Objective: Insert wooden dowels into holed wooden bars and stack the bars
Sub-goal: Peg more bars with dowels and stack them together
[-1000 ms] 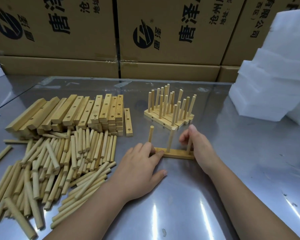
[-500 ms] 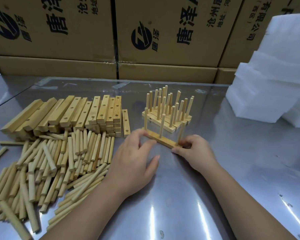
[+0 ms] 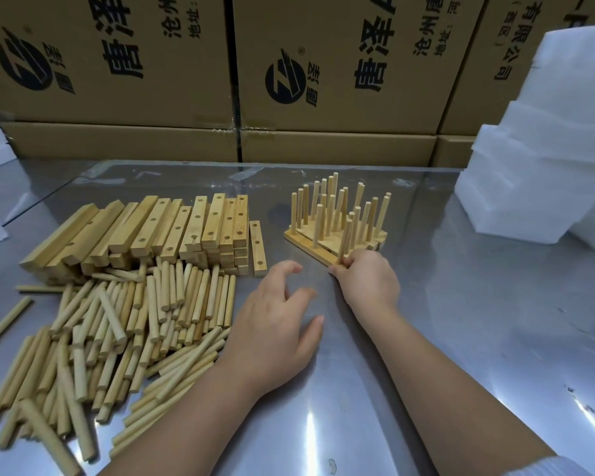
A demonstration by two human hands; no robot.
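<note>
A group of finished bars with upright dowels stands at the middle of the steel table. My right hand pinches the near end of the front bar, which lies against that group with its dowels standing. My left hand hovers open just left of it, fingers relaxed, holding nothing. A pile of holed wooden bars lies at the left, and one single bar lies beside it. Loose dowels are heaped in front of the bars.
Cardboard boxes line the back of the steel table. White foam blocks are stacked at the right. A stray dowel lies at the far left edge.
The bar with three dowels has moved away from me and now sits against the finished group. My right hand went with it; my left hand let go and drew back.
</note>
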